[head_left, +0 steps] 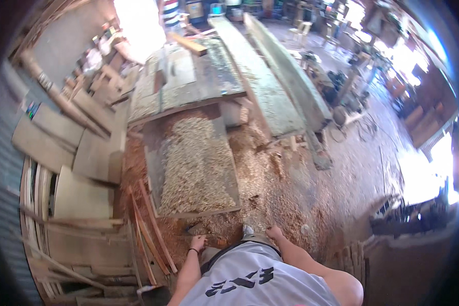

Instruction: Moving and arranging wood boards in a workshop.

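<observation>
My left hand (198, 243), with a dark band at its wrist, hangs low beside my shorts (260, 237). Its fingers look loosely curled, and no object shows in them. On the other side of the shorts hangs my right hand (274, 232), also curled and small in the picture, with nothing visible in it. Just ahead of my hands lies a wide board (234, 176) with a heap of pale wood shavings (196, 163) on it. One shoe (248, 229) shows between my hands, on the shavings-strewn floor.
A worktable (209, 76) bearing a yellowish wood block (188, 45) stands beyond the board. Two long planks (262, 76) reach away to its right. Panels (84, 196) and narrow strips (149, 234) of wood crowd the left. Cables (367, 127) lie on the right-hand floor.
</observation>
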`<state>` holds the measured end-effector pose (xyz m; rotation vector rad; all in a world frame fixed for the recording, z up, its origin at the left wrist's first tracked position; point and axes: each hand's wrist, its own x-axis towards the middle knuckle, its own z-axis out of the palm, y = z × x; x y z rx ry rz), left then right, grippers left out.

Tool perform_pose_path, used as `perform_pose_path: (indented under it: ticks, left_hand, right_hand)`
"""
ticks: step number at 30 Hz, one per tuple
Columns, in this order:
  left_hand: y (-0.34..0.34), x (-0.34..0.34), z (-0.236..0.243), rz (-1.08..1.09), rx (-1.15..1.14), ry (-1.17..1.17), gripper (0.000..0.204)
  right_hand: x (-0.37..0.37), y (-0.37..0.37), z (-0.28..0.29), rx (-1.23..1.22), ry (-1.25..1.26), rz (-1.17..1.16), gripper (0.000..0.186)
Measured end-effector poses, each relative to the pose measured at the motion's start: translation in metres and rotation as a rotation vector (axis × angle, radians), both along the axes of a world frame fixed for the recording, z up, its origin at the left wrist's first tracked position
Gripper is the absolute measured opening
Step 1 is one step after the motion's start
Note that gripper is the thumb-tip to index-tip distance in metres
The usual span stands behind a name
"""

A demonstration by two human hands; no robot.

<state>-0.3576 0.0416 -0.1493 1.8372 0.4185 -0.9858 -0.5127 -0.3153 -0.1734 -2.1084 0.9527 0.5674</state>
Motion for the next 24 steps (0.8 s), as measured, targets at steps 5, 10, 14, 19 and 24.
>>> perform_pose_path:
  ticks: [5,10,14,19,24]
  left_hand:
    - [0.117,-0.057,-0.008,0.194,0.046,0.042,0.023]
    - [0.158,-0.136,-0.029,0.291,0.163,0.225,0.029]
    - [0.208,-0.218,-0.132,-0.291,0.345,-0.123,0.029]
    - [0.202,-0.207,-0.117,-0.044,0.179,0.053,0.028]
    - [0.207,-0.190,-0.112,0.055,0.066,0.164,0.027]
  right_hand:
    - [0.022,0.046,0.015,0.009,0.018,0.184,0.033]
    - [0.039,0.058,0.016,-0.008,0.104,0.219,0.033]
    - [0.061,0.095,0.040,-0.014,0.081,0.317,0.033]
    - [0.073,0.125,0.038,-0.068,0.075,0.387,0.034]
    - [0.091,0.148,0.052,-0.238,0.032,0.262,0.030]
